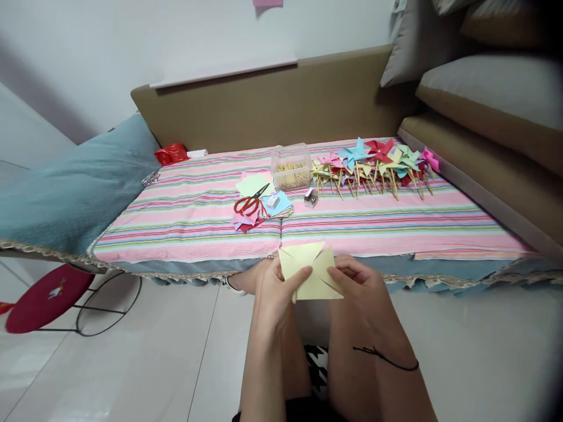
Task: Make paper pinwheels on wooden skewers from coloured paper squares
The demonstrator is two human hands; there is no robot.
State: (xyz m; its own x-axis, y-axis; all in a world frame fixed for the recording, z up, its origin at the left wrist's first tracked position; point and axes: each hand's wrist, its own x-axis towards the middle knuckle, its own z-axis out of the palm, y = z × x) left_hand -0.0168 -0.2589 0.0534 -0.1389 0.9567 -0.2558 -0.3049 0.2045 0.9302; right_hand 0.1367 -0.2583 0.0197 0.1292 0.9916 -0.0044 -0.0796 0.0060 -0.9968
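Between my two hands, above my lap, is a pale yellow paper square (pixel 308 271) with slits cut inward from its corners. My left hand (pixel 278 287) grips it from the left, thumb on top and the other fingers hidden beneath. On the right side, my right hand (pixel 357 281) pinches the paper's edge between thumb and fingers. Beyond the paper, on the striped cloth, lie red-handled scissors (pixel 249 204) on coloured paper sheets (pixel 277 204). Paper scraps (pixel 246 221) lie just below the scissors' handles.
A clear plastic box (pixel 291 167) of thin wooden sticks stands mid-bench, a small open box (pixel 311 198) beside it. Several finished paper pinwheels (pixel 378 161) are piled to the right. A red plastic bag (pixel 171 154) sits far left; a red stool (pixel 50 298) stands on the floor.
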